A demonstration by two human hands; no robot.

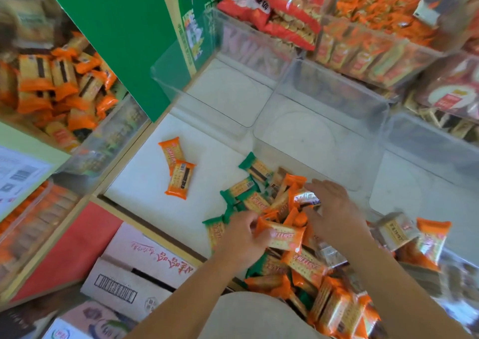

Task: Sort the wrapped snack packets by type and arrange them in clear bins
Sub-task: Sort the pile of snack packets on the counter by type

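Orange packet (283, 237), long axis left-right, clamped in left hand (242, 236) grip; right hand (334, 209) grip apart.

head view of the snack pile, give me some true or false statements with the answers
1. The left hand grips an orange packet. True.
2. The clear bin behind the pile is full of packets. False: it is empty.
3. A pair of orange packets lies apart from the pile on the white shelf. True.
4. The pile holds only orange packets. False: green packets are mixed in.
5. The right hand is inside the clear bin. False: it is over the pile, fingers spread.
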